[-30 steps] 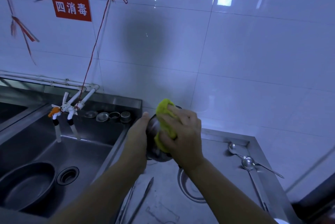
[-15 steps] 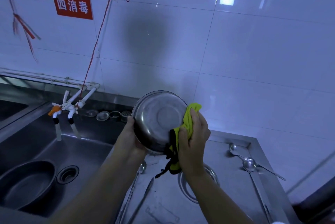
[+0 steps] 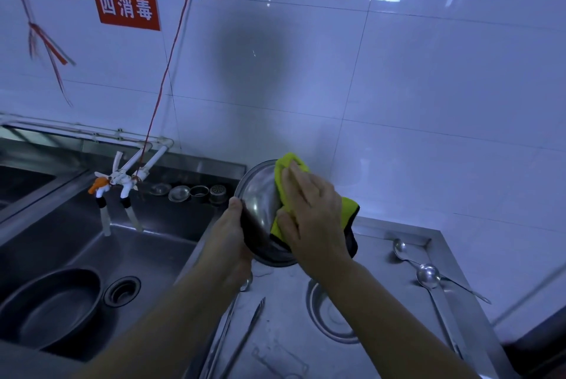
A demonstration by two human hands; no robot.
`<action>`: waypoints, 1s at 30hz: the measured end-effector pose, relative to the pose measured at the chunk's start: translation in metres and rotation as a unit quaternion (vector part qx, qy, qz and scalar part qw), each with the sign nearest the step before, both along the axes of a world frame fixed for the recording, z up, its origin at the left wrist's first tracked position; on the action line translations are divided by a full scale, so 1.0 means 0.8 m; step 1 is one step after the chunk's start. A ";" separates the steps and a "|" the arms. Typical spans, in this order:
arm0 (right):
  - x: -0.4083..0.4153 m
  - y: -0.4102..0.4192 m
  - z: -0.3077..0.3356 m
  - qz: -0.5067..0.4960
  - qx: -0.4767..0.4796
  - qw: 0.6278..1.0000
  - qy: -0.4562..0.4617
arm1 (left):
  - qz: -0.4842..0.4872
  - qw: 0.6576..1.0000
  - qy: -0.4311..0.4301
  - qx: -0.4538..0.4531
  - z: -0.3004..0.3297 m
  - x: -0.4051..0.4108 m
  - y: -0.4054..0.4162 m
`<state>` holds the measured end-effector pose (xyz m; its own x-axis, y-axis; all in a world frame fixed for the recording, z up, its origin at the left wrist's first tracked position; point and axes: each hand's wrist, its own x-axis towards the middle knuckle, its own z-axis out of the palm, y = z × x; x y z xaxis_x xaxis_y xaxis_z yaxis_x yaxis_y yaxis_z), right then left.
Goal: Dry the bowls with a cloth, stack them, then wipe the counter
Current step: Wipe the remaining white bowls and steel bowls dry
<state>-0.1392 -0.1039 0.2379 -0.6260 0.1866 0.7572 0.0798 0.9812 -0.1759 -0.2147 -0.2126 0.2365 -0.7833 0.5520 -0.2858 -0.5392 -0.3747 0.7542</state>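
The right hand (image 3: 309, 219) presses a yellow-green cloth with a dark edge (image 3: 283, 175) flat-fingered into a round stainless-steel bowl (image 3: 260, 204), which the left hand (image 3: 229, 237) grips by its rim, tilted above the steel desk (image 3: 284, 338). Drying looks to be in progress. Another steel bowl (image 3: 321, 314) sits on the desk below; stacking and wiping the desk appear not yet done.
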 end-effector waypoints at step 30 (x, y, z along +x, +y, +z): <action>-0.010 -0.017 0.003 0.077 0.148 0.985 -0.052 | -0.123 0.985 -0.086 0.080 0.007 -0.014 -0.008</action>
